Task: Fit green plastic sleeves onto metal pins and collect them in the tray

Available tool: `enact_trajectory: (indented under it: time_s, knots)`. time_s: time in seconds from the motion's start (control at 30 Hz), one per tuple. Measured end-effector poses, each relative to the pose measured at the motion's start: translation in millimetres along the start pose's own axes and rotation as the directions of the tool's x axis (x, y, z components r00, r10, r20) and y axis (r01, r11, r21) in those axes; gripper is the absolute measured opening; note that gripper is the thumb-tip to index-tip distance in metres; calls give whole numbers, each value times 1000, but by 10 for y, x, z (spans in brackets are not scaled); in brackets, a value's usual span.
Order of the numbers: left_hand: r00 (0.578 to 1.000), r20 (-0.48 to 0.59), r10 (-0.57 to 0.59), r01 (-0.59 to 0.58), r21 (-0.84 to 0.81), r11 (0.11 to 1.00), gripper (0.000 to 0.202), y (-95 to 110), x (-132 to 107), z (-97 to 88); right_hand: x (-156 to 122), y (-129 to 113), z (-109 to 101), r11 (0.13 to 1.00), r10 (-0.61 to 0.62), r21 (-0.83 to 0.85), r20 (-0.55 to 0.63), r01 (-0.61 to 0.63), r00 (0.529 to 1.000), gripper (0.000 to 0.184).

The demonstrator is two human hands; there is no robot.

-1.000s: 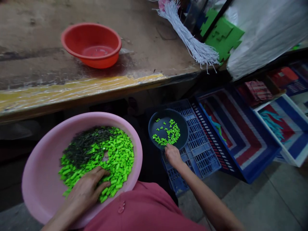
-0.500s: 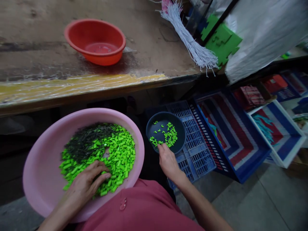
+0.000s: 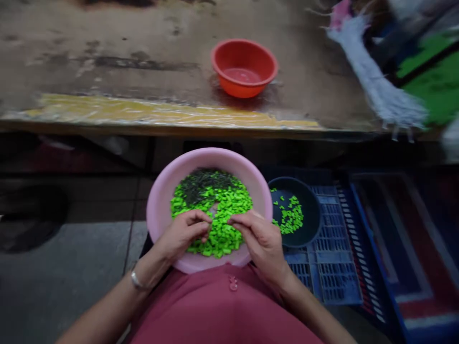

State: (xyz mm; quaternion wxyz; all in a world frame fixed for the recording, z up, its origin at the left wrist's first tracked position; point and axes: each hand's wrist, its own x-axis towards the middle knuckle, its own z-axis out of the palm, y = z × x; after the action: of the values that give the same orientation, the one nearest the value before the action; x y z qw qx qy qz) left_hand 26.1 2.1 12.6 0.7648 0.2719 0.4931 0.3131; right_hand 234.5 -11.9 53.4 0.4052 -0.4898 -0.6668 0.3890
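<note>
A pink basin [image 3: 163, 191] sits at my lap, holding many small bright green plastic pieces [image 3: 233, 205] and a heap of thin dark pieces [image 3: 204, 184] toward its far side. Above the green pieces, my left hand [image 3: 188, 229] has thumb and fingertips pinched together. My right hand [image 3: 260, 239] faces it across a small gap, also in a pinch, over the basin's right part. Whatever lies between the fingertips of either hand is too small to make out. Just right of the basin, a dark round bowl [image 3: 311, 220] contains scattered small green pieces.
A red bowl [image 3: 245, 88] stands on the worn wooden table [image 3: 161, 43] ahead. White strings [image 3: 380, 86] lie at its right. The dark bowl rests on a blue plastic crate [image 3: 339, 263], with a striped-lined crate [image 3: 412, 229] farther right.
My right hand has moved left from the dark bowl to over the pink basin. My left hand has lifted off the green pieces into a pinch. The view has turned left.
</note>
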Motion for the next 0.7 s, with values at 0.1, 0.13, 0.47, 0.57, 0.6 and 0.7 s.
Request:
enact_trajectory:
  time_s: [0.1, 0.13, 0.47, 0.57, 0.6, 0.7]
  knots:
    - [999, 17, -48, 51, -219, 974, 44, 24, 34, -22, 153, -4, 165, 953, 203, 219, 59, -211, 977, 14]
    - [998, 16, -61, 63, -265, 962, 45, 37, 38, -35, 193, -2, 220, 921, 255, 284, 82, -268, 964, 13]
    - [988, 148, -33, 99, -463, 881, 24, 19, 72, -140, 305, -15, 442, 743, 442, 452, 221, -493, 869, 20]
    - [984, 174, -32, 111, -465, 878, 24, 17, 77, -141, 284, -25, 435, 812, 412, 384, 154, -439, 898, 19]
    - [982, 185, -35, 118, -464, 878, 26, 21, 74, -137, 279, -24, 434, 845, 379, 353, 132, -400, 916, 18]
    - [975, 219, -36, 137, -467, 874, 29, 37, 63, -125, 262, -7, 438, 936, 251, 236, 77, -262, 965, 16]
